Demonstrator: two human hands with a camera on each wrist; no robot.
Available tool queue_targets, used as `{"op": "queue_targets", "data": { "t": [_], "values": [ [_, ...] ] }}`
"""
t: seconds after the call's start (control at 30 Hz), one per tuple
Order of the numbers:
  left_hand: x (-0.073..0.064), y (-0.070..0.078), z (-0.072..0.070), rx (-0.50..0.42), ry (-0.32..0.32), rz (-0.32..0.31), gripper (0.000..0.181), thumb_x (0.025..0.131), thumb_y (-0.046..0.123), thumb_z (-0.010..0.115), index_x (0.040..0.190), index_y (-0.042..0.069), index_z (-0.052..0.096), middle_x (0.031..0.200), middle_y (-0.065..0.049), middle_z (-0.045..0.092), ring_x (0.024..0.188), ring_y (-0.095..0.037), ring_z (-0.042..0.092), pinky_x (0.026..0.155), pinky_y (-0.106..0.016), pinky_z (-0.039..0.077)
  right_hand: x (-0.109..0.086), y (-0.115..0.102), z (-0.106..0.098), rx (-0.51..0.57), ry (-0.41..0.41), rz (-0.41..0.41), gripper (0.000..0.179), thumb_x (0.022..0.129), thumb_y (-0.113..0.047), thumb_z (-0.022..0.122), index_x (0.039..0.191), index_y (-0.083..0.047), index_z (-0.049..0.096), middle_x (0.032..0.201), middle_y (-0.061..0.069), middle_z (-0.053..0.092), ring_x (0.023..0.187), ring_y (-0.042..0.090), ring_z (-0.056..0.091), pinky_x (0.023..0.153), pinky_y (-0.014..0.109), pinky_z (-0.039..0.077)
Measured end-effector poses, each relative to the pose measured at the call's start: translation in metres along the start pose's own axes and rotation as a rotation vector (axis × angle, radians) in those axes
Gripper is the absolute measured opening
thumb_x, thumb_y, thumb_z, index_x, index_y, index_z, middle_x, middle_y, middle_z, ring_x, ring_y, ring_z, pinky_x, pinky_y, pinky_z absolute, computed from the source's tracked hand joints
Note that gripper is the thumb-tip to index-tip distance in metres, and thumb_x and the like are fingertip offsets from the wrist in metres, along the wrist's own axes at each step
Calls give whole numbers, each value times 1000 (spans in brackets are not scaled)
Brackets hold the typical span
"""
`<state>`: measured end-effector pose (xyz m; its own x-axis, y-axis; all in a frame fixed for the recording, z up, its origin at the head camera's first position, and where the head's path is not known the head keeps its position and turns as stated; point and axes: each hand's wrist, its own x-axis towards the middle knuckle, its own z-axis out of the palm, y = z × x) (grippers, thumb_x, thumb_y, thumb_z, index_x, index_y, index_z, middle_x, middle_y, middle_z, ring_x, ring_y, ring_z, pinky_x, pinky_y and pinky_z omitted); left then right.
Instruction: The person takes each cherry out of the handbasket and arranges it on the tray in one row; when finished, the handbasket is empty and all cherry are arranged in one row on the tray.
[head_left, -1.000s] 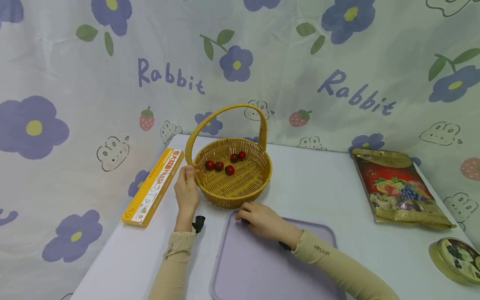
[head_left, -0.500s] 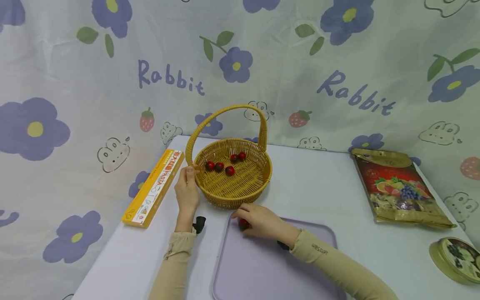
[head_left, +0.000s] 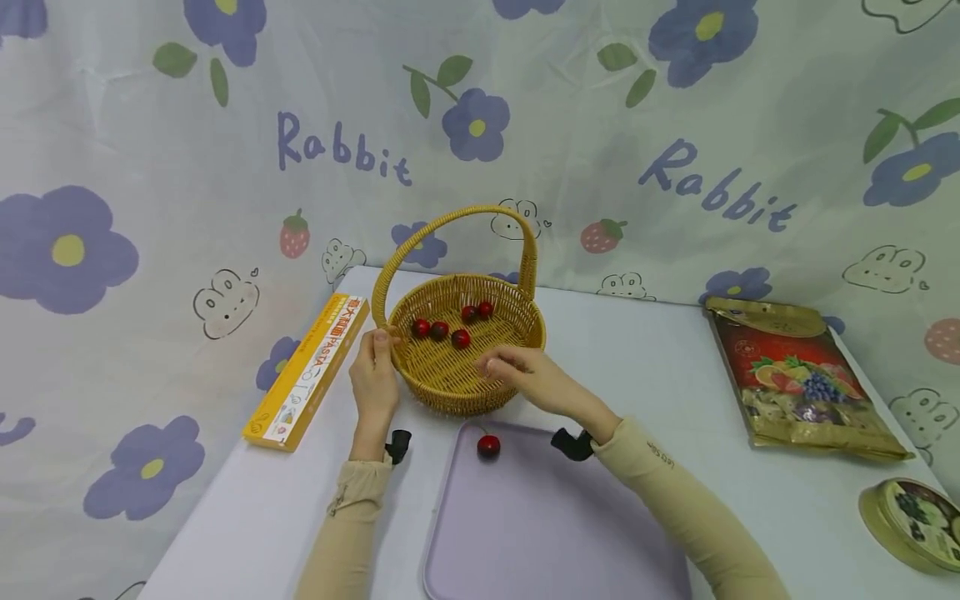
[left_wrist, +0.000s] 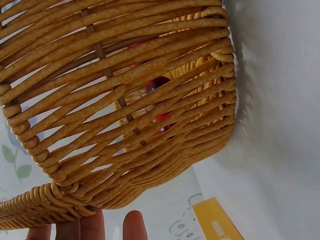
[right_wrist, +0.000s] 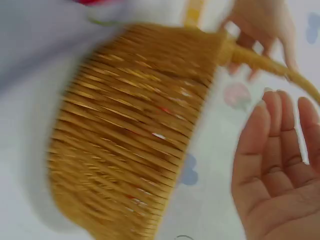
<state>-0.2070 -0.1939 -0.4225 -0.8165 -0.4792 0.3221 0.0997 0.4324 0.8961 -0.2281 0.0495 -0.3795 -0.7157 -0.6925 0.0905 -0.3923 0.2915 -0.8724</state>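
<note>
A woven basket (head_left: 457, 400) with a tall arched handle stands on the table, several dark red cherries (head_left: 461, 339) lying inside it. My left hand (head_left: 374, 392) holds the basket's left side where the handle meets the rim; its fingertips (left_wrist: 134, 226) show under the weave in the left wrist view. My right hand (head_left: 542, 379) hovers over the basket's front right rim, fingers loosely bent and nothing in them. In the right wrist view its palm (right_wrist: 285, 195) faces the camera. One cherry (head_left: 488, 447) with a stem sits on the far left corner of the lilac tray (head_left: 555, 533).
A yellow pasta box (head_left: 307, 375) lies left of the basket. To the right are a red and gold fruit-print bag (head_left: 802, 379) and a round tub (head_left: 911, 525) near the table's edge. A patterned curtain (head_left: 570, 150) hangs behind the table.
My right hand has let go of the cherry at the tray's far corner, leaving it there, and has risen forward over the basket rim. My left hand keeps its hold.
</note>
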Motion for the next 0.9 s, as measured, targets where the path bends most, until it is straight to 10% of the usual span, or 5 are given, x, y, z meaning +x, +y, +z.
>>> {"op": "queue_targets", "data": {
  "t": [0.23,0.57,0.9],
  "values": [
    [0,-5,-3,19,10,-25,69,100,61,24,118,5,61,109,-17,70,88,-35,59,71,-36,38,61,-2,-23,385,-33,149,66,105,-49,16,144,-1,40,145,23,44,129,44,47,103,59,39],
    [-5,-3,1,4,-5,-22,69,99,63,26,118,7,61,109,-17,71,100,-36,63,75,-42,43,117,16,-18,756,49,459,73,101,-59,20,155,-10,19,158,23,23,139,45,34,110,56,33],
    [-2,2,0,-5,-13,9,72,99,64,24,118,5,61,107,-18,71,92,-36,63,62,-34,37,140,33,-10,884,34,626,84,95,-69,24,157,-14,6,161,21,12,140,46,33,110,56,34]
  ]
}}
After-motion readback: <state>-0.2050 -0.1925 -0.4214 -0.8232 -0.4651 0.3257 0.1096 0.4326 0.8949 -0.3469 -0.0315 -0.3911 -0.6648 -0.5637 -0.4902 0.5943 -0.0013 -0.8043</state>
